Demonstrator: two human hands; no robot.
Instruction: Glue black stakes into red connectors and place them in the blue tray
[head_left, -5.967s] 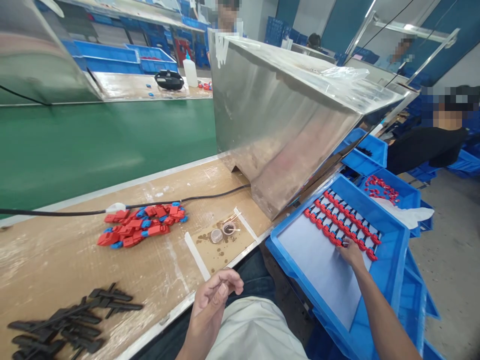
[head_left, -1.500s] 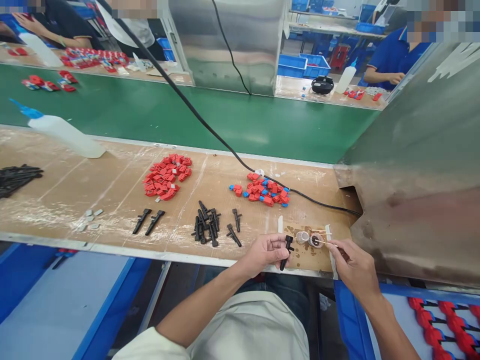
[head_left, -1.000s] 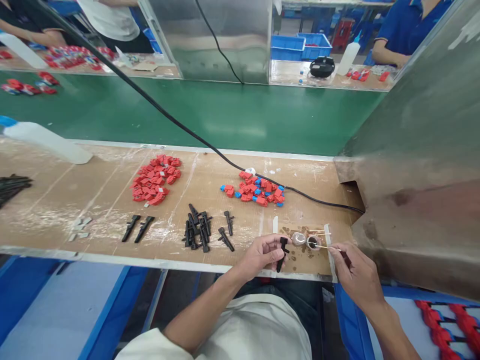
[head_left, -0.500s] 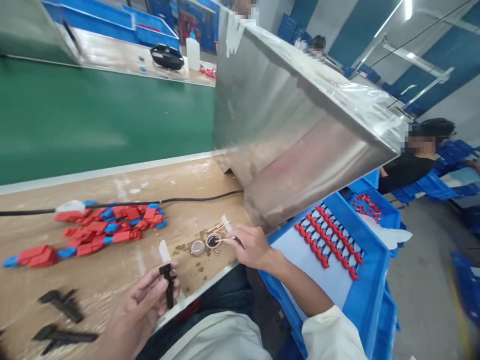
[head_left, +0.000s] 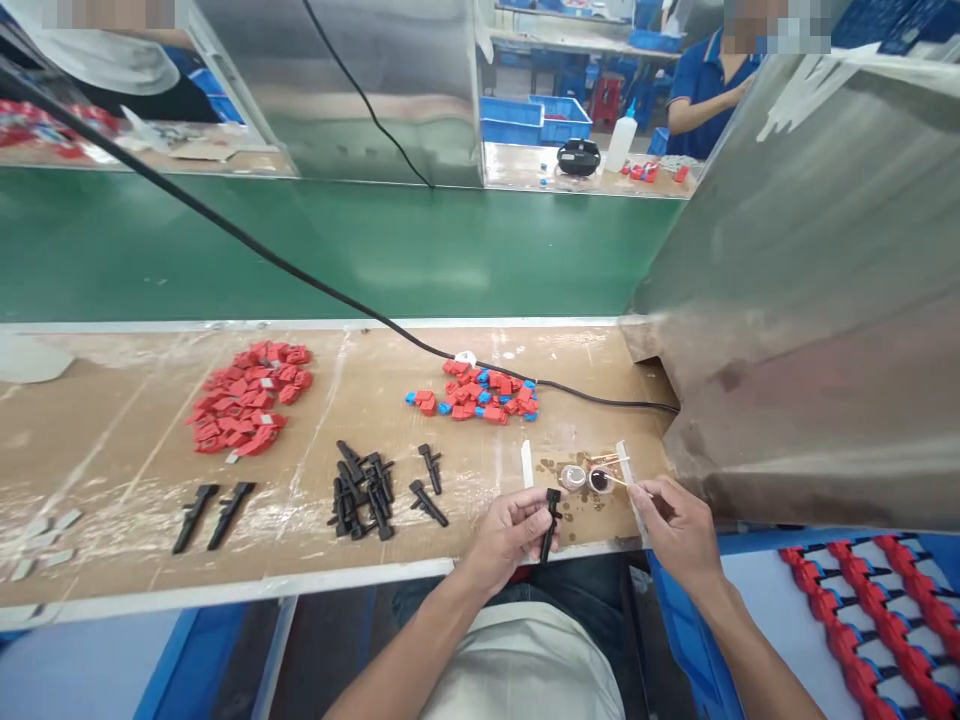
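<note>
Near the table's front edge, my left hand [head_left: 514, 535] grips a black plastic part [head_left: 551, 522] shaped like a toy gun, held upright between thumb and fingers. My right hand [head_left: 679, 525] pinches a thin stick [head_left: 616, 481], whose tip is at a small round cup of dark liquid [head_left: 599, 480]. Beside that cup sits another small round dish [head_left: 573, 477], pale inside. Dark spots stain the table around both. Some more thin sticks [head_left: 604, 459] lie just behind. Left of my left hand are a pile of black gun-shaped parts [head_left: 364, 495] and two apart from it.
Red and blue parts [head_left: 491, 393] lie by a black cable [head_left: 330, 293]; a red pile [head_left: 251, 395] is farther left. A metal panel [head_left: 817, 320] rises at right, above a blue crate [head_left: 682, 630] with rows of red parts. Behind the green belt [head_left: 315, 240], a person stands.
My view has swung left and levelled, bringing the red pile and the black pile into sight. Both hands keep hold of the same things, the stick tip staying at the dark cup.
</note>
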